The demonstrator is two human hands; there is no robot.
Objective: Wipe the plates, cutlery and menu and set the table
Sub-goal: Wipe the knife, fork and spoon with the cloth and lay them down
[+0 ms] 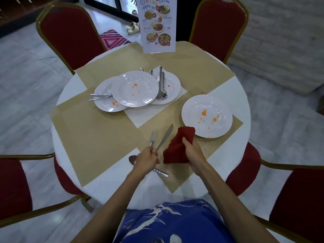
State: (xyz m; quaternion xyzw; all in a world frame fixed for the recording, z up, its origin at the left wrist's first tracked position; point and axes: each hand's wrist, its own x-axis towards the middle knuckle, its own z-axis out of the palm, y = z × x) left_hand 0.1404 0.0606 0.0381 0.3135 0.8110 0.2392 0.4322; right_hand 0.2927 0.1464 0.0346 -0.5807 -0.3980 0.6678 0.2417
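Note:
My left hand [147, 160] grips the handles of a fork [153, 137] and a knife [165, 135], their tips pointing away from me. A spoon [134, 159] lies on the table under that hand. My right hand [192, 153] holds a red cloth [178, 146]. A white plate [206, 116] with orange sauce spots sits to the right on a beige placemat. Three stained plates [135, 88] overlap at the table's centre, with cutlery [162, 85] lying on the right one and more cutlery [100, 96] on the left one. A standing menu [157, 23] is at the far edge.
The round table [68, 88] has a white cloth and several beige placemats [98, 137]. Red chairs with gold frames stand around it: two at the far side [70, 35], [219, 27], and others near left [15, 188] and near right [296, 190].

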